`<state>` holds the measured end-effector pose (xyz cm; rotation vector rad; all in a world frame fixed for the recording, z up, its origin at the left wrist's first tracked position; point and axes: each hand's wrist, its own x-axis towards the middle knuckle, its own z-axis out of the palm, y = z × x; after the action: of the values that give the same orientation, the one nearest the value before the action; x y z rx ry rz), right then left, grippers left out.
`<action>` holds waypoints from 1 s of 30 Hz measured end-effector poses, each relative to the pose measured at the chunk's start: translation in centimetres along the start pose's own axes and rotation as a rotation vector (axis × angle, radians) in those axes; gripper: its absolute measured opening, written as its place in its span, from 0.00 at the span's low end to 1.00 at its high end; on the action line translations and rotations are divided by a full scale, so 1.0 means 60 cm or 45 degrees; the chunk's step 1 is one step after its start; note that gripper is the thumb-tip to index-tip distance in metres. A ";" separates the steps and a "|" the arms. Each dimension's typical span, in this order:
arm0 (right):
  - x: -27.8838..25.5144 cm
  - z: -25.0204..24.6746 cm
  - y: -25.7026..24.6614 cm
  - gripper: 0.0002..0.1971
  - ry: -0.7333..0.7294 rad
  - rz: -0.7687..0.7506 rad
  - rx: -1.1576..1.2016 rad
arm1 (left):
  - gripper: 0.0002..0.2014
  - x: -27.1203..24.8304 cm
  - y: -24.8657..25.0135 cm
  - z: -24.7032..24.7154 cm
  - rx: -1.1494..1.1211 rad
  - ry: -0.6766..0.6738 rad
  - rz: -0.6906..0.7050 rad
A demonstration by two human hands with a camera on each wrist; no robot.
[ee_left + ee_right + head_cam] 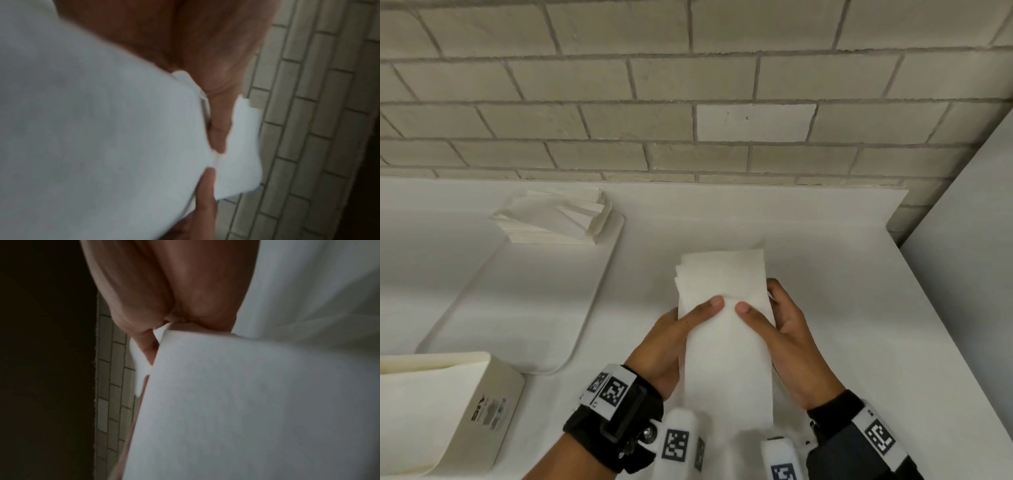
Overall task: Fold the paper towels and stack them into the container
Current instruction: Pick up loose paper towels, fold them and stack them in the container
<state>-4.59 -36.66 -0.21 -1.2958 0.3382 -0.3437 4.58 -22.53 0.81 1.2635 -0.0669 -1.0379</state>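
Note:
A long white paper towel (726, 329), folded into a narrow strip, is held up over the white table (825, 308). My left hand (671, 329) grips its left edge with the thumb on top, and my right hand (780, 325) grips its right edge the same way. Both thumbs nearly meet at the strip's middle. In the left wrist view the paper towel (102, 129) fills the frame under my fingers (218, 129). The right wrist view likewise shows the paper towel (246, 402) below the palm. A stack of folded towels (558, 216) lies at the far end of a shallow white tray (599, 291).
A cardboard box of paper towels (445, 411) stands at the front left. A brick wall (688, 85) runs behind the table, and a white panel (969, 240) rises on the right, past the table's right edge.

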 end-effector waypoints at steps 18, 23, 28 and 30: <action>0.132 -0.078 0.088 0.22 -0.134 0.404 -1.892 | 0.12 -0.002 0.053 -0.117 0.464 0.551 0.409; 0.083 -0.078 0.053 0.08 -0.173 0.134 -1.448 | 0.14 0.011 0.036 -0.137 0.380 0.575 0.292; 0.007 -0.038 -0.035 0.23 -0.338 0.051 -0.390 | 0.12 0.015 0.033 -0.109 0.349 0.438 0.262; -0.004 -0.011 -0.028 0.29 -0.337 -0.061 -0.487 | 0.13 0.010 0.031 -0.076 0.313 0.249 0.207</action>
<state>-5.21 -37.53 1.29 -1.7058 0.1514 -0.1464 8.60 -19.66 0.37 1.5509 -0.1477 -0.7787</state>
